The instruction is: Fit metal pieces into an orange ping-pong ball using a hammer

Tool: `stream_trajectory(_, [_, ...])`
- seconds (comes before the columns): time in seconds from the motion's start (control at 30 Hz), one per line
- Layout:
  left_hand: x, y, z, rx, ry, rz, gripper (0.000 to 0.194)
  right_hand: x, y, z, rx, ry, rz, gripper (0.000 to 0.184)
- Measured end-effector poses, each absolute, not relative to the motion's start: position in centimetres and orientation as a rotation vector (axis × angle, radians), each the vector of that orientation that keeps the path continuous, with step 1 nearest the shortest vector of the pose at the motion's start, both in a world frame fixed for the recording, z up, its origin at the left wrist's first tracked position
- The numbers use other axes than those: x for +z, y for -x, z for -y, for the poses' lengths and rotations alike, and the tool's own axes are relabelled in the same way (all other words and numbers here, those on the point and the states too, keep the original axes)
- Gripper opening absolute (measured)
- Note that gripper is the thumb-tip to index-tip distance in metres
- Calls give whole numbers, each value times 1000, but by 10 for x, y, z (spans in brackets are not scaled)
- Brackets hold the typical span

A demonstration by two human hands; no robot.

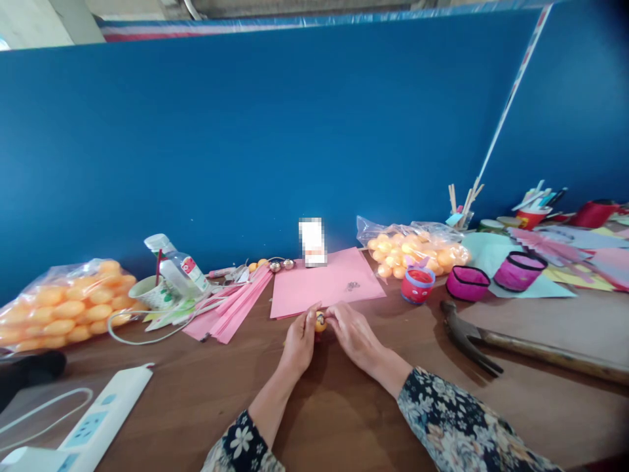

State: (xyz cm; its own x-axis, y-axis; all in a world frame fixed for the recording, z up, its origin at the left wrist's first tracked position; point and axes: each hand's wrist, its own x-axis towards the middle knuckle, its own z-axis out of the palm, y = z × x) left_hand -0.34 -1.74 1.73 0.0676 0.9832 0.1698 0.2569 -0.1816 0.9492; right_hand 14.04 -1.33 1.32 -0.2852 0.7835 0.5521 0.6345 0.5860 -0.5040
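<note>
My left hand [299, 341] and my right hand [352, 331] meet over the brown table [344, 406], fingers closed together on a small orange ball [320, 322] held between them. Just beyond the hands lies a stack of pink paper sheets [327, 282]. Both forearms wear dark floral sleeves. What the fingertips do on the ball is too small to see.
A hammer [472, 337] lies right of my hands. Bags of orange balls sit at the left [63, 305] and back right [417, 249]. Folded pink strips [236, 305], a bottle [177, 265], a cup [152, 292], a power strip [98, 419] and small red and magenta containers [469, 282] surround the spot.
</note>
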Motion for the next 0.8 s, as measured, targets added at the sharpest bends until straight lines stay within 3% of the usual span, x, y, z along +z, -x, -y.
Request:
stream_trajectory(0.47, [15, 4, 16, 1224, -1523, -1229, 45, 19, -137, 15, 547, 1064, 1778, 8])
stream_trajectory(0.8, [15, 6, 16, 1220, -1517, -1228, 40, 18, -138, 15, 592, 1044, 1733, 9])
